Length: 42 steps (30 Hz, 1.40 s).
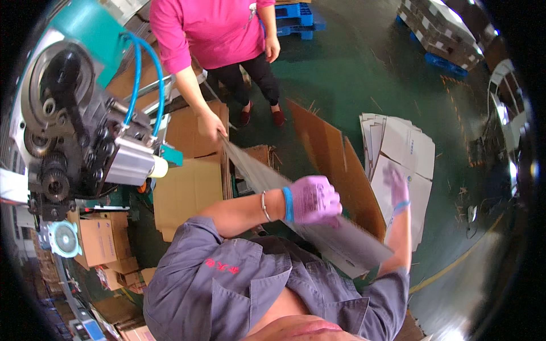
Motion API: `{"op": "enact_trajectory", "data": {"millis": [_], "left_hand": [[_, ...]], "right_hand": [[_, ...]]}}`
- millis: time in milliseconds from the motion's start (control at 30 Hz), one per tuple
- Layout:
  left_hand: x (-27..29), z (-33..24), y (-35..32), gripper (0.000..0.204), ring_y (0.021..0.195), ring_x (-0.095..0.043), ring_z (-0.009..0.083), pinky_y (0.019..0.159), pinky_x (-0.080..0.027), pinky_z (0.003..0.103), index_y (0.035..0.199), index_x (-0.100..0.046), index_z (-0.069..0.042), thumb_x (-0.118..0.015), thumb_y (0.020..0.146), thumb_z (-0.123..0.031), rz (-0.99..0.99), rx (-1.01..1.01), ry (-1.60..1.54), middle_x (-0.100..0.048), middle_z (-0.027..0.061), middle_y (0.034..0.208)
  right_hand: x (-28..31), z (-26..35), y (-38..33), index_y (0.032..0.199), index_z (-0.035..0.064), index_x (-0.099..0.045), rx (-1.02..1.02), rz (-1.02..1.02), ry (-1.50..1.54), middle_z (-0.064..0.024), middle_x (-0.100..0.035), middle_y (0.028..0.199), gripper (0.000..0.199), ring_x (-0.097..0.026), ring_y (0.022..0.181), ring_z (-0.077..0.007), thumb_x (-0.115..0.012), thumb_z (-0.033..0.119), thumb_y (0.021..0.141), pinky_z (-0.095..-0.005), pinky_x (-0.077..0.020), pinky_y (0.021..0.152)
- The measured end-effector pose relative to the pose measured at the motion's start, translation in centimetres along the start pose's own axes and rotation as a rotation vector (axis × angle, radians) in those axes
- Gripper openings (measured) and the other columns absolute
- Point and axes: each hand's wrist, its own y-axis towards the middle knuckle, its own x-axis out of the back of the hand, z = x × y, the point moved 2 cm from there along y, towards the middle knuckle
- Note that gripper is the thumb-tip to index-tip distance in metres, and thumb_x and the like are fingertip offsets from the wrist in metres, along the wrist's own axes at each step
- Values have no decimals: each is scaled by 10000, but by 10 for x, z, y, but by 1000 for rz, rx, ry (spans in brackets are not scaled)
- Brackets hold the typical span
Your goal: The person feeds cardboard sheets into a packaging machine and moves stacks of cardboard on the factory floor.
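My left hand (313, 200), in a purple glove with a blue cuff, is closed on the upper edge of a flat cardboard sheet (341, 241). The sheet stands tilted on edge across my front, its pale face toward me. At its far end, a co-worker's hand (211, 124) grips a corner. My right hand (396, 181), gloved the same way, is slightly blurred, with its fingers stretched out over a pile of white cardboard sheets (418, 153). Whether it touches the pile I cannot tell. Between my hands, a brown cardboard sheet (324, 148) leans at a slant.
A machine with gears (56, 184) and blue air hoses (161, 85) stands close at left. Brown cardboard (190, 193) is stacked beside it, with boxes (96, 241) below. A co-worker in a pink top (216, 34) faces me. A loaded blue pallet (446, 64) stands far right.
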Motion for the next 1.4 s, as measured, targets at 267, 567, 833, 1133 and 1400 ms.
{"op": "enact_trajectory", "data": {"millis": [267, 567, 833, 1133, 1400], "left_hand": [[-23, -41, 24, 132, 685, -547, 188, 643, -442, 330, 735, -518, -160, -564, 753, -282, 123, -189, -130, -504, -3, 688], [-15, 46, 8, 612, 1140, -506, 336, 986, -395, 408, 1247, -504, -2, -652, 822, -417, 187, 372, -584, -523, 204, 1235], [51, 126, 16, 658, 1056, -571, 238, 924, -454, 333, 1277, -439, 64, -654, 852, -392, -880, 1126, -989, -546, 188, 1233], [22, -49, -193, 156, 764, -617, 136, 703, -488, 269, 930, -676, 3, -703, 796, -74, -683, 841, -575, -672, 57, 827], [95, -183, -349, 451, 990, -567, 382, 890, -450, 470, 1172, -530, -14, -709, 780, -145, -725, 1089, 387, -581, 225, 1068]], "right_hand": [[-115, 144, 78, 1291, 9, -468, -54, 244, -1462, -211, -534, 1264, 526, -507, 1194, -319, -518, 354, 896, -364, -426, 974], [-76, 158, 122, 1225, 82, -493, 414, -136, -1245, -210, -635, 1038, 397, -619, 944, -362, -511, 172, 839, -441, -486, 814], [-226, 85, -121, 1218, 60, -526, 1008, 103, -1566, -65, -562, 753, 438, -581, 660, -231, -557, 202, 805, -379, -499, 652], [-87, 199, -148, 1280, 17, -484, 1341, -718, -860, -157, -510, 1277, 412, -471, 1173, -296, -503, 221, 923, -375, -360, 992], [-224, 87, -103, 1152, -21, -562, 487, 539, -415, -83, -632, 977, 461, -594, 841, -152, -487, 387, 952, -275, -486, 761]]}}
